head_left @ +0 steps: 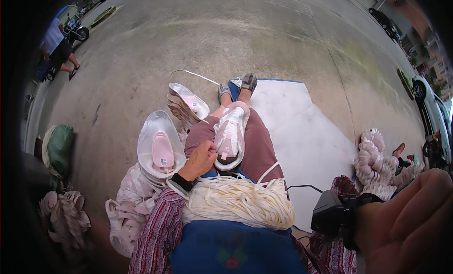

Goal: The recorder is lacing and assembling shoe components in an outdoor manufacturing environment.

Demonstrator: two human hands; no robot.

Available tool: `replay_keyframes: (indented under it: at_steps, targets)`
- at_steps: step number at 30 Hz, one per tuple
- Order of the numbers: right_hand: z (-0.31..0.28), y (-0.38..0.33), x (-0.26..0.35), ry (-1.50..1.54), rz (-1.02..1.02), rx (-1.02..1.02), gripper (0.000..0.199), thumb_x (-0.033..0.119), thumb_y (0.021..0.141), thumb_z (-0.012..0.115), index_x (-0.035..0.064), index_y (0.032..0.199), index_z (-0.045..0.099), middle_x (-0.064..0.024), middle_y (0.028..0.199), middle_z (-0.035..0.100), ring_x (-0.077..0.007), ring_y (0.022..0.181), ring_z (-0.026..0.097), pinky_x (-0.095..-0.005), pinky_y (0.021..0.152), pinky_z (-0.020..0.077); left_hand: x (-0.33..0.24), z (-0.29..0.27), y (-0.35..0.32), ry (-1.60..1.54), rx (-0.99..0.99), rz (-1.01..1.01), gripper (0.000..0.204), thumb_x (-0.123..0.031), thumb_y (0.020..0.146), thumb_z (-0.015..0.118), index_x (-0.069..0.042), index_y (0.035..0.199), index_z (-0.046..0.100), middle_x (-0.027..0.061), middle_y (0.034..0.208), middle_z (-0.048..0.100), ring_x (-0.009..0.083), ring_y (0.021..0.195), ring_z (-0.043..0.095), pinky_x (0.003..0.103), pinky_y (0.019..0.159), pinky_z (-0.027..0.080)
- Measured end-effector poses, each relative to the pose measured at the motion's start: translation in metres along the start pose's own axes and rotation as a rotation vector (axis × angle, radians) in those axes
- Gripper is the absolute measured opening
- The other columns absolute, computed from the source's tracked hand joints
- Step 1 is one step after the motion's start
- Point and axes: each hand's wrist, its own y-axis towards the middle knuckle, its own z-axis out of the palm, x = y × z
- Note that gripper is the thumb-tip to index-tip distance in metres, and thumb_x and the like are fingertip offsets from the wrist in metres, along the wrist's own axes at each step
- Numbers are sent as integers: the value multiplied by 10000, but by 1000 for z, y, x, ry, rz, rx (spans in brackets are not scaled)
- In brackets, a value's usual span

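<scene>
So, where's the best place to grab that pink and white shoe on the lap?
I'd try the shoe by its right side, about halfway along, coming from the right. It lies lengthwise along the legs, so that long side looks easy to reach, while the left hand is at its left side.

Concrete ground (198, 43), white sheet (297, 137) over it, shoe (230, 134) on lap (262, 144)

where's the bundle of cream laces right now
The bundle of cream laces lies at lower centre in the head view, between the pink-and-white shoe above and the blue garment below.
</scene>
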Motion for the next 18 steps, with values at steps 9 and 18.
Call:
replay_keyframes:
  at_steps: [9,18]
  targets:
    - [-14,66,-12,38,-178,144,123,91,825,584,-13,874,541,-51,692,563,-180,591,556,-275,545,465,-14,-1,-13,47,-12,-27,223,-74,786,588,14,978,516,161,827,583,279,728,604,356,682,489]
    - [-25,72,-1,-71,-189,122,111,84,802,600,-5,828,538,-54,676,570,-179,576,554,-275,529,461,-24,-8,4,96,-15,29,231,-79,781,598,25,973,524,166,830,591,277,732,607,354,675,487]
